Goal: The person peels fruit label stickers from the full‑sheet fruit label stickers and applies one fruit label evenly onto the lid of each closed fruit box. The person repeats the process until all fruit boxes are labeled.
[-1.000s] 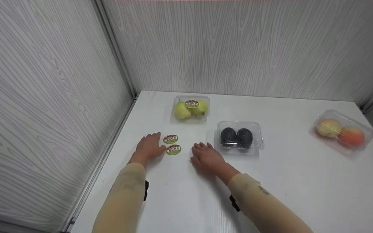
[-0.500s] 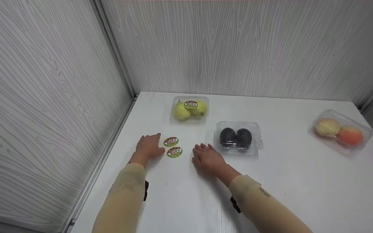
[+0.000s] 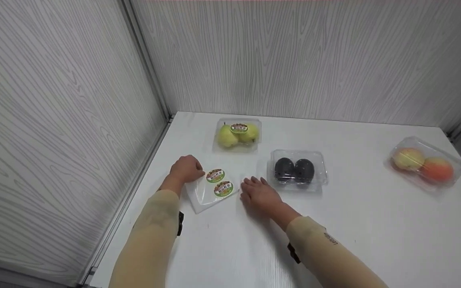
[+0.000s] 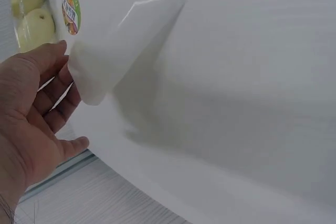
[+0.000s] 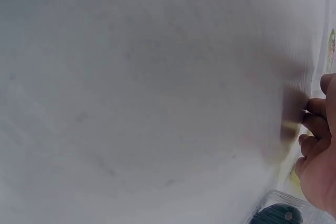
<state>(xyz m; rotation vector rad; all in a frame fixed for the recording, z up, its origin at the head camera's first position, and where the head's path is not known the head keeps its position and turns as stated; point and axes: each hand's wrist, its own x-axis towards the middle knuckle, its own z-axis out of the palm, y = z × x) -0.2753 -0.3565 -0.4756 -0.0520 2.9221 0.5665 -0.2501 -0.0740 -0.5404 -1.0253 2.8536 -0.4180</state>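
A white sheet with two oval fruit-label stickers (image 3: 223,189) lies tilted on the table, its near-left edge lifted. My left hand (image 3: 186,170) pinches the sticker sheet (image 4: 113,30) at its left corner, between thumb and curled fingers. In the left wrist view the glossy sheet bends up, casting a shadow beneath. My right hand (image 3: 260,195) rests palm down on the table, fingers loosely extended and fingertips right at the sheet's right corner. Just right of it stands a clear clamshell box (image 3: 320,178) with two dark, egg-shaped fruits (image 3: 304,171).
Behind the sheet is a clear box of two pears (image 3: 227,137), with an oval label (image 3: 239,128) on its lid. A clear box (image 3: 456,170) with two reddish-yellow round fruits (image 3: 437,169) sits at the far right. Wood-grain panels (image 3: 274,60) enclose the table's back and sides.
My left hand has closed on the sheet's corner and raised its left side, so its outline now shows against the table. The stickers have tilted with it. My right hand stays almost still.
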